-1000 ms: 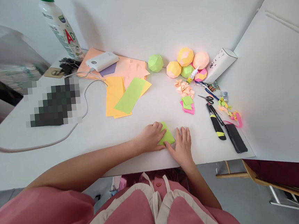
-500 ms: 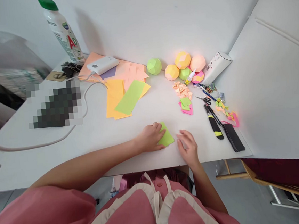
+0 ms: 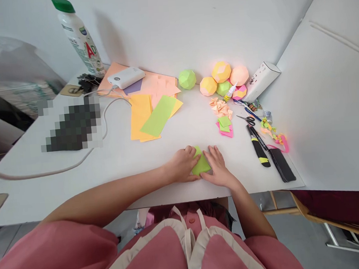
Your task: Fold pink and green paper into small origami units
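A small piece of bright green paper (image 3: pixel 201 164) lies on the desk near its front edge, between my two hands. My left hand (image 3: pixel 184 164) holds it down from the left, fingers bent over its upper part and thumb along the lower side. From the right, my right hand (image 3: pixel 217 167) touches the paper's edge, its thumb and fingers spread apart. Parts of the sheet are hidden under both hands. Farther back on the right sit small green and pink paper squares (image 3: pixel 225 126) and a pile of folded peach paper pieces (image 3: pixel 220 107).
Faceted paper balls (image 3: pixel 221 72) line the wall beside a glue bottle (image 3: pixel 230 92) and white box (image 3: pixel 262 81). Scissors (image 3: pixel 246 120) and a utility knife (image 3: pixel 259 148) lie right. Yellow and green sheets (image 3: pixel 157 116), a power bank (image 3: pixel 126 77) and a tall bottle (image 3: pixel 80 40) are left.
My right hand has moved left, from beside the green paper onto its right edge, with its fingers spreading. My left hand stays on the paper. The view has shifted slightly.
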The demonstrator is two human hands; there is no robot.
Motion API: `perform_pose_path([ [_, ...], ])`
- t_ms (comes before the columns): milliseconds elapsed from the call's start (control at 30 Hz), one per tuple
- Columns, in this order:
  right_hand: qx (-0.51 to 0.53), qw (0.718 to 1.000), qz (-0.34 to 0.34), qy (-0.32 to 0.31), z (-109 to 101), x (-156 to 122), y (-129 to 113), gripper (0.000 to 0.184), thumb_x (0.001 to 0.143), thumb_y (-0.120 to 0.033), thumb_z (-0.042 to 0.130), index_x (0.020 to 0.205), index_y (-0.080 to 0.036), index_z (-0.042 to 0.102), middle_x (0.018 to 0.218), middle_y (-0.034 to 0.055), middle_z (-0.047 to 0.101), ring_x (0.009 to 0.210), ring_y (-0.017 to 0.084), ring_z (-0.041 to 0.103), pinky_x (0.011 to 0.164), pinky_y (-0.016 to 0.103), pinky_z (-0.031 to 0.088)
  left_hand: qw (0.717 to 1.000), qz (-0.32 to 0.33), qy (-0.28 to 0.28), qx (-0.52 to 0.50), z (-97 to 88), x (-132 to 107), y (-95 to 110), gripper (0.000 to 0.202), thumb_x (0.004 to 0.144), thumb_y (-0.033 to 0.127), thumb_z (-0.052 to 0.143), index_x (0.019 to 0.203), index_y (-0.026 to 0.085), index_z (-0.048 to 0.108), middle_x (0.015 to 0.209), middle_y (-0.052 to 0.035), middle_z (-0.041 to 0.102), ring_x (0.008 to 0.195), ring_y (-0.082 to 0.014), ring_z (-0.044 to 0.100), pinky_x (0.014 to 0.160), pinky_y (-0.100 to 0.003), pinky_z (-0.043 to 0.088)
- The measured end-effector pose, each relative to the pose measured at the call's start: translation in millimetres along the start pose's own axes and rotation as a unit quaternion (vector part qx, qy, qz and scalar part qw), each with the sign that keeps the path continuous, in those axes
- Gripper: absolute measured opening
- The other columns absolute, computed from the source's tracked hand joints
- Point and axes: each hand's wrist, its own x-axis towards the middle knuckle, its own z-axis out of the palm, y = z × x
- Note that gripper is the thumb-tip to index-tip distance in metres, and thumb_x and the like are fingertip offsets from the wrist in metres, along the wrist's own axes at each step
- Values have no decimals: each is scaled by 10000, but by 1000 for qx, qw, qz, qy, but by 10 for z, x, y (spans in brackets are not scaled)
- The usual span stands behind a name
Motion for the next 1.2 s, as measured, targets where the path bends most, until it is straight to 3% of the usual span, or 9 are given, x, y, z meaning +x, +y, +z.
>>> perform_pose_path([
  [267, 0, 991, 64, -114, -159, 146, -45, 1034, 712, -538, 646, 1506, -167, 97, 1570, 162, -110, 1421, 320, -181, 1145, 535, 46, 1000, -2, -6, -11, 39, 9, -10, 795, 828, 692, 422, 1343, 90, 480, 1125, -236, 537, 995, -342, 482, 680, -351, 389],
  [467, -4, 993, 79, -86, -224, 117, 216, 1015, 717, -507, 667, 1507, -212, 101, 1577, 152, -60, 1431, 332, -131, 1133, 565, 96, 1000, 1, -10, -9, 30, 7, -8, 801, 829, 689, 428, 1356, 88, 466, 1146, -244, 527, 1002, -345, 478, 690, -359, 391],
  [633, 44, 991, 122, -34, -345, 39, 391, 908, 754, -353, 643, 1500, -171, 159, 1574, 178, 26, 1444, 338, -45, 1130, 577, 149, 1000, 0, -14, -14, 34, 8, -12, 808, 829, 686, 435, 1367, 84, 452, 1145, -243, 525, 1009, -344, 475, 691, -353, 385],
  [700, 70, 995, 63, 31, -366, -15, 331, 761, 797, -320, 598, 1471, -200, 265, 1566, 145, 137, 1452, 300, 78, 1128, 549, 224, 1000, 0, -6, -17, 40, 8, -13, 804, 826, 686, 442, 1360, 86, 460, 1136, -241, 526, 1003, -342, 475, 683, -349, 381],
  [767, 89, 992, -48, 77, -351, -74, 205, 568, 849, -314, 555, 1393, -237, 415, 1517, 104, 300, 1413, 243, 259, 1109, 485, 325, 1000, 3, 1, -18, 41, 8, -12, 792, 825, 685, 443, 1344, 86, 473, 1122, -239, 528, 986, -339, 479, 668, -344, 376],
  [833, 83, 983, -155, 62, -309, -121, 60, 372, 889, -293, 517, 1255, -249, 564, 1410, 86, 465, 1308, 210, 434, 1049, 434, 428, 1000, 5, 5, -19, 37, 8, -12, 774, 831, 676, 440, 1329, 86, 483, 1108, -235, 532, 966, -333, 485, 655, -337, 373],
  [900, 49, 973, -218, 57, -263, -142, -55, 236, 910, -259, 490, 1060, -232, 671, 1269, 85, 585, 1191, 204, 540, 979, 416, 496, 1000, 3, 8, -20, 33, 8, -14, 765, 833, 671, 440, 1321, 83, 490, 1093, -233, 536, 954, -330, 491, 646, -333, 370],
  [1000, -14, 964, -255, 69, -225, -126, -132, 259, 931, -207, 440, 893, -205, 696, 1099, 78, 663, 1091, 197, 594, 927, 405, 533, 1000, 2, 8, -18, 38, 4, -27, 778, 829, 681, 440, 1326, 85, 493, 1088, -234, 539, 953, -332, 495, 641, -333, 370],
  [1200, -73, 943, -316, 70, -225, -53, -94, 257, 947, -161, 404, 913, -194, 656, 1019, 82, 676, 1038, 174, 621, 845, 368, 559, 1000, 12, 11, -17, 57, -17, -60, 813, 799, 707, 451, 1324, 87, 499, 1087, -221, 542, 948, -325, 490, 637, -333, 376],
])
